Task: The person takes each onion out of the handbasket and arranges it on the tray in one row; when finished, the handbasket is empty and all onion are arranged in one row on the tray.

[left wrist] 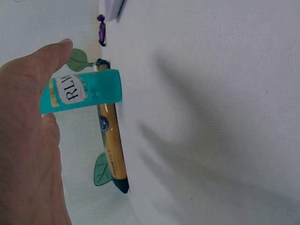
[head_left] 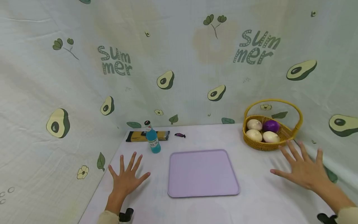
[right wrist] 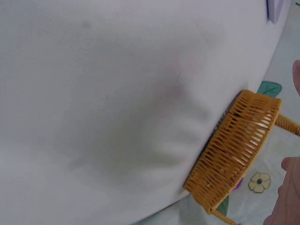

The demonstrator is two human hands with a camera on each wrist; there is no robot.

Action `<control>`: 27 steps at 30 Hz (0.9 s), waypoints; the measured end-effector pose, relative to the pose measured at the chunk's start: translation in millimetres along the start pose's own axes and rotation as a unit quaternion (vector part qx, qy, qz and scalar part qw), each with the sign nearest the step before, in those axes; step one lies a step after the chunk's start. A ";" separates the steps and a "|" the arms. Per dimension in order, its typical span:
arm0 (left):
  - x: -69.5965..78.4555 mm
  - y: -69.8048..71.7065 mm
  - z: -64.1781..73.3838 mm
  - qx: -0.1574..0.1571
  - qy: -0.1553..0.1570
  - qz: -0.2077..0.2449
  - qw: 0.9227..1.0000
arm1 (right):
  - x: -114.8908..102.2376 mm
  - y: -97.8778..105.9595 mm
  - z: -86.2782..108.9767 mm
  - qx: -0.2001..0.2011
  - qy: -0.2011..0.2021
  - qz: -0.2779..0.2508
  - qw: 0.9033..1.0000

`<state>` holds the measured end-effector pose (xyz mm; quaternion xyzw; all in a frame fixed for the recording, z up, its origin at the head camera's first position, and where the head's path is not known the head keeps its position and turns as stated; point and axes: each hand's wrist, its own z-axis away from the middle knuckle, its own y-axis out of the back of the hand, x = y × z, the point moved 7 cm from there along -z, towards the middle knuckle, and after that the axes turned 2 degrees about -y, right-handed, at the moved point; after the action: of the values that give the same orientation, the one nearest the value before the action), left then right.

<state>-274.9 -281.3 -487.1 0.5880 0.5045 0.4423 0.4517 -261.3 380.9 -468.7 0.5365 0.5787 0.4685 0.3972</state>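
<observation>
My left hand [head_left: 126, 181] hovers over the table's left side with its fingers spread, holding nothing. Just beyond its fingertips stands a blue bottle [head_left: 153, 141] with a white label, upright; the left wrist view shows that bottle [left wrist: 96, 89] past my thumb. On the right, my right hand [head_left: 306, 169] is also spread wide above the table and holds nothing. Nearest to it is a yellow wicker basket [head_left: 261, 146] with a tall handle, holding several white onion-like bulbs [head_left: 254, 136] and one purple one [head_left: 271, 126]. Between the hands lies a flat lilac tray [head_left: 203, 174].
Behind the bottle lies a long yellow-and-black packet [head_left: 135, 136]. A small purple wrapped candy [head_left: 180, 135] sits to its right. A cloth printed with avocados [head_left: 165, 80] hangs behind and along the sides of the white-covered table [head_left: 207, 137].
</observation>
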 end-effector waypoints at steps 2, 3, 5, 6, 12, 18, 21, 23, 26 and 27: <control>1.3 -1.0 0.5 0.006 -0.004 0.003 1.000 | -0.1 -0.2 0.6 -0.001 0.002 -0.004 1.000; 1.8 -1.3 0.7 0.008 -0.005 0.002 1.000 | -0.4 -0.1 0.6 -0.001 0.002 -0.004 1.000; 3.8 -3.0 1.0 0.016 -0.010 0.005 1.000 | -0.8 -0.3 2.1 0.001 0.004 -0.007 1.000; 5.0 -2.5 0.9 0.020 -0.012 0.007 1.000 | -1.1 -0.1 2.4 0.001 0.005 -0.008 1.000; 7.4 -2.2 -2.5 0.013 -0.010 0.029 0.999 | -10.6 7.2 -3.4 0.019 0.017 -0.022 0.999; 19.1 -10.9 -8.6 0.005 -0.026 0.064 0.998 | -21.3 15.1 -8.5 0.040 0.028 -0.059 0.997; 27.5 -18.4 -11.2 0.003 -0.040 0.076 0.996 | -26.7 19.2 -16.0 0.047 0.034 -0.073 0.996; 33.5 -23.6 -12.2 0.001 -0.050 0.086 0.995 | -29.6 20.3 -20.8 0.049 0.038 -0.080 0.995; 41.5 -31.6 -12.4 -0.008 -0.059 0.109 0.992 | -30.6 18.6 -27.4 0.049 0.039 -0.088 0.994; 43.9 -33.3 -12.3 -0.008 -0.062 0.119 0.991 | -30.4 17.7 -29.9 0.049 0.039 -0.091 0.994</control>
<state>-289.0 -233.9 -514.4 0.6662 0.3986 0.4599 0.4310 -282.3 347.0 -445.5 0.4818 0.6623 0.4223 0.3884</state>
